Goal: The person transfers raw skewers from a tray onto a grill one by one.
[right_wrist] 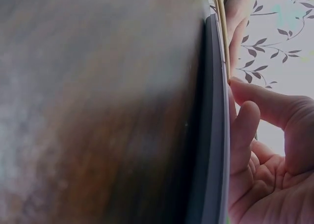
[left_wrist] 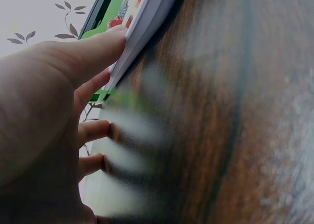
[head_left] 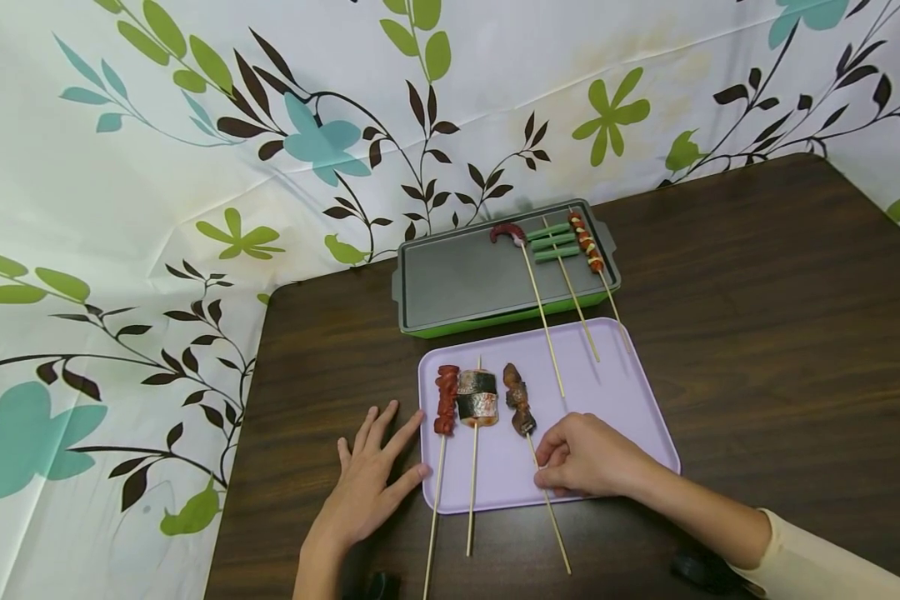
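Head view: right hand [head_left: 581,457] seemingly pinches brown skewer [head_left: 528,431].

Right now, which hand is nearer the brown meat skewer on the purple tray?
Right. The right hand pinches the stick of the brown meat skewer; the left hand lies flat at the purple tray's left edge, two skewers away.

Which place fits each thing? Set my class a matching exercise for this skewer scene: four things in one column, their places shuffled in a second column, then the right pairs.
Things
1. green-stalk skewer
2. fish-roll skewer
3. left hand
4. right hand

Places
A. flat on the table, thumb at the tray's edge
B. on the grill plate
C. on the purple tray, at a skewer stick
D. on the purple tray, between two other skewers

Pairs: 1-B, 2-D, 3-A, 4-C
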`<act>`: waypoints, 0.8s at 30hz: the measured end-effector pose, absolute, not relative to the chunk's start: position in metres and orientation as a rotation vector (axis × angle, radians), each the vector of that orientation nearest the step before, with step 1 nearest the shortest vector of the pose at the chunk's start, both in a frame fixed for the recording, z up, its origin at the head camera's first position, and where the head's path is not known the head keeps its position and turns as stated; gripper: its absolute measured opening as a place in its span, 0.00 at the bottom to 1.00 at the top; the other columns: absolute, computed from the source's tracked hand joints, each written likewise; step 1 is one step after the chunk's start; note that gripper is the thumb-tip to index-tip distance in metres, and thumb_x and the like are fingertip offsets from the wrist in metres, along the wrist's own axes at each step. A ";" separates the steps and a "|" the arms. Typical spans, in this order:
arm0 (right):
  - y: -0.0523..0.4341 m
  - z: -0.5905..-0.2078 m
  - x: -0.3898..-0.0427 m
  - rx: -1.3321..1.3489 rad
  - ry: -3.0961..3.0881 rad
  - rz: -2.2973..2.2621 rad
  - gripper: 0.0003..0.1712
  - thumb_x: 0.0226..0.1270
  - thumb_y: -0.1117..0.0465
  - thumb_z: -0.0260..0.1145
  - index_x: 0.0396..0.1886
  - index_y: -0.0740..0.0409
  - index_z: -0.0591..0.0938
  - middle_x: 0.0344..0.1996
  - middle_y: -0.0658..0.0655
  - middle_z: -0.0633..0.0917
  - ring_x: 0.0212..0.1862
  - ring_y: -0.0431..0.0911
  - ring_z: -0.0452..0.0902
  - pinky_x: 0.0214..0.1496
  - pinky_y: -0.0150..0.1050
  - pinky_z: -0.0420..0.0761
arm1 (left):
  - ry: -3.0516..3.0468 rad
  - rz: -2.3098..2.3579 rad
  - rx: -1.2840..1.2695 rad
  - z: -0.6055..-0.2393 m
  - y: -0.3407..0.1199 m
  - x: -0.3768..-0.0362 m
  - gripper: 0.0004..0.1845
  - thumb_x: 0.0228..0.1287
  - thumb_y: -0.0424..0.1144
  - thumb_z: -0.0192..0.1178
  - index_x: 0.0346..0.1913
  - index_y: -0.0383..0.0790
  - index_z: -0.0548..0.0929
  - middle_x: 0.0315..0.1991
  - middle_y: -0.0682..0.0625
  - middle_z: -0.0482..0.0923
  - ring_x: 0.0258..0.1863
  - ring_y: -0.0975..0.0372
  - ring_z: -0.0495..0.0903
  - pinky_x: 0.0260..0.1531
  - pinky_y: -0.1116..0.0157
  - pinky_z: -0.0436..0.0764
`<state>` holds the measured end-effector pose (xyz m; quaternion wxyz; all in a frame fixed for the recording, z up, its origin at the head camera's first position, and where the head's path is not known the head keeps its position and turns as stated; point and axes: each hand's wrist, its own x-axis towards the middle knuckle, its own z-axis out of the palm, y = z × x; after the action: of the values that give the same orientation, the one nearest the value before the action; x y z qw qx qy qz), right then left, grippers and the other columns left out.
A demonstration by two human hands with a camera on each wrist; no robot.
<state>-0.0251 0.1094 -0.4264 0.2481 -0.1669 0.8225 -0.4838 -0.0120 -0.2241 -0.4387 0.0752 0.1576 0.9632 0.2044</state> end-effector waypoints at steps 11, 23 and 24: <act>0.115 -0.428 -0.024 -0.347 2.088 -1.425 0.05 0.54 0.67 0.73 0.30 0.60 0.84 0.17 0.50 0.84 0.16 0.44 0.78 0.15 0.34 0.75 | 2.904 0.606 0.485 -0.440 -0.225 -0.012 0.37 0.66 0.60 0.58 0.76 0.66 0.59 0.78 0.45 0.49 0.75 0.42 0.42 0.53 0.21 0.40; 0.121 -0.427 -0.022 -0.309 2.105 -1.435 0.05 0.53 0.69 0.69 0.31 0.61 0.84 0.16 0.52 0.84 0.14 0.41 0.75 0.15 0.33 0.74 | 2.897 0.603 0.480 -0.438 -0.223 -0.013 0.37 0.66 0.61 0.58 0.76 0.67 0.58 0.78 0.46 0.48 0.75 0.42 0.41 0.53 0.21 0.40; 0.122 -0.427 -0.022 -0.308 2.104 -1.437 0.04 0.53 0.69 0.69 0.31 0.61 0.84 0.16 0.52 0.84 0.14 0.41 0.75 0.15 0.33 0.74 | 2.897 0.604 0.480 -0.438 -0.223 -0.013 0.37 0.66 0.61 0.58 0.76 0.67 0.58 0.78 0.46 0.48 0.75 0.42 0.41 0.53 0.21 0.40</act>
<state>-0.0219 0.1220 -0.4266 0.2839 -0.1150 0.7862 -0.5368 -0.0126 -0.2231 -0.4384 0.0720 0.1598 0.9638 0.2009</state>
